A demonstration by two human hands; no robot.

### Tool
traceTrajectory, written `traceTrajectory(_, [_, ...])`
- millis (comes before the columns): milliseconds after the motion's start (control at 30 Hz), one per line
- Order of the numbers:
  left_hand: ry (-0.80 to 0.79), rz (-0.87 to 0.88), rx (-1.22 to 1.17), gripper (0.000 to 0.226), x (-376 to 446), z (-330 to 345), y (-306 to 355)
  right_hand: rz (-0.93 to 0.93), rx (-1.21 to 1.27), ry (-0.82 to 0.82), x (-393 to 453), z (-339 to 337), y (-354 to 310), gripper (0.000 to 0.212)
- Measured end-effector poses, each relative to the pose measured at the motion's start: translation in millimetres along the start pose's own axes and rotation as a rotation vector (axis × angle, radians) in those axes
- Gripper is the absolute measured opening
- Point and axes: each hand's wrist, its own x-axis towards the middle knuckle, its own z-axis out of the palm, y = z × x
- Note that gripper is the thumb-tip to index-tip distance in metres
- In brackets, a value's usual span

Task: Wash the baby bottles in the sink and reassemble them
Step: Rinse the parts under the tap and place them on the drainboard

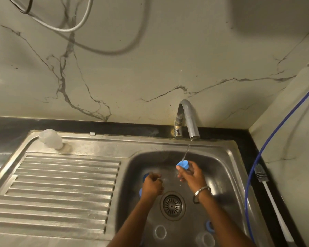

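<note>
My right hand pinches a blue bottle ring under the thin stream from the tap, over the sink basin. My left hand hovers lower left in the basin with its fingers curled; nothing shows inside them. Two blue parts peek out from behind that hand. On the basin floor near the front lie a clear round part, a clear cup-like part and another blue ring. A clear bottle stands upside down at the back of the drainboard.
The ribbed steel drainboard fills the left. The drain strainer sits mid-basin. A blue hose and a white-handled brush lie along the black counter on the right. The marble wall is close behind the tap.
</note>
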Motion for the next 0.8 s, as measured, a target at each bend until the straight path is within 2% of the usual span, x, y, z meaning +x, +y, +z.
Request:
traceTrajectory(67, [-0.010,0.007,0.077,0.022,-1,1,-3,0.012,-0.004,0.005,-2,0,4,0.029])
traceTrajectory(200, [-0.012,0.157,0.622,0.033,2,2,-19,0.012,-0.015,-0.028,-7,3,8,0.031])
traceTrajectory(333, [-0.123,0.208,0.702,0.052,14,15,-31,-0.029,-0.032,0.009,-7,3,6,0.043])
traceTrajectory(467, [-0.124,0.235,0.758,0.070,26,27,-33,-0.038,-0.095,-0.021,-7,0,9,0.050])
traceTrajectory(533, [-0.118,0.281,0.759,0.067,36,31,-35,-0.051,-0.090,0.029,-6,-1,11,0.050])
traceTrajectory(700, [-0.214,0.359,0.790,0.042,60,40,-49,-0.092,-0.098,0.048,1,-7,14,0.050])
traceTrajectory(800, [-0.168,0.437,0.852,0.036,69,44,-64,-0.108,-0.165,-0.042,6,-11,11,0.051])
